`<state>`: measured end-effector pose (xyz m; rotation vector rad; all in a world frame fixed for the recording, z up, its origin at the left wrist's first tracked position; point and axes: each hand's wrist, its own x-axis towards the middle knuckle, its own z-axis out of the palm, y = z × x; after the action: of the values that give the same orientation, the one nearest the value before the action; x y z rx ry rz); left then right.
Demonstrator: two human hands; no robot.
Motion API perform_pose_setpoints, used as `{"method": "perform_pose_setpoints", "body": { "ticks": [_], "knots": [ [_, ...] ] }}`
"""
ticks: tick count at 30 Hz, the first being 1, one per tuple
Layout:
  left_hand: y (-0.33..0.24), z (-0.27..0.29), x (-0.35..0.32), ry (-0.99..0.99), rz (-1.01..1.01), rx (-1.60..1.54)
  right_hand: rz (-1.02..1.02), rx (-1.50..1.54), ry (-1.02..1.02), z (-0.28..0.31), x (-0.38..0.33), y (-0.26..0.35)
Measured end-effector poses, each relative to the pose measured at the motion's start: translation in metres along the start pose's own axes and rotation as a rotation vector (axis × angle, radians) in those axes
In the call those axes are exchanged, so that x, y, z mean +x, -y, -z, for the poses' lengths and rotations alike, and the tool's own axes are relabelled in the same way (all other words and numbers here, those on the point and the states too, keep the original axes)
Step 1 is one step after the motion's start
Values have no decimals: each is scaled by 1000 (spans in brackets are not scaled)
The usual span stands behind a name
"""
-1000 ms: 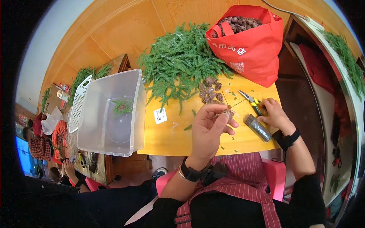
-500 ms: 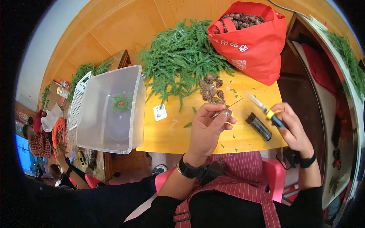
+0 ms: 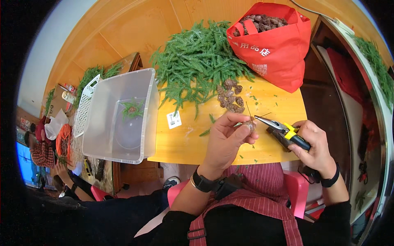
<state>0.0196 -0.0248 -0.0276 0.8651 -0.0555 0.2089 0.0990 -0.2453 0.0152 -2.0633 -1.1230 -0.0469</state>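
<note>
A small brown pine cone (image 3: 250, 124) is pinched in the fingers of my left hand (image 3: 225, 139). Two thin dark wires (image 3: 248, 110) stick out from it, one upward and one to the right. My right hand (image 3: 315, 148) grips pliers (image 3: 293, 134) with yellow and black handles. Their jaws point left, close to the right-hand wire; whether they touch it I cannot tell. Partly hidden behind the pliers, a dark cylindrical bundle (image 3: 277, 138) lies on the yellow table (image 3: 266, 153). Several loose pine cones (image 3: 230, 98) sit just beyond my left hand.
A large pile of green fir sprigs (image 3: 201, 61) covers the far side. A red bag (image 3: 273, 49) of pine cones stands at the far right. To the left is a clear plastic bin (image 3: 150, 119) with a green sprig (image 3: 132, 108) inside. Another person's hand (image 3: 62, 172) shows far left.
The pliers have moved left and turned, so their jaws now reach the wires by the pine cone. One wire now points upward. My left hand keeps its pinch.
</note>
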Motion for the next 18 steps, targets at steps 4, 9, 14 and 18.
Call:
{"method": "perform_pose_setpoints", "body": {
  "ticks": [4, 9, 14, 18],
  "knots": [
    [1, 0, 2, 5, 30, -57, 16, -23, 13, 2, -1, -4],
    [-1, -2, 2, -23, 39, -35, 87, -33, 42, 3, 1, -7],
    [-5, -6, 1, -42, 27, 5, 113, -57, 49, 5, 4, -3],
    [-5, -4, 1, -5, 19, 15, 132, -66, 45, 5, 5, -4]
  ]
}}
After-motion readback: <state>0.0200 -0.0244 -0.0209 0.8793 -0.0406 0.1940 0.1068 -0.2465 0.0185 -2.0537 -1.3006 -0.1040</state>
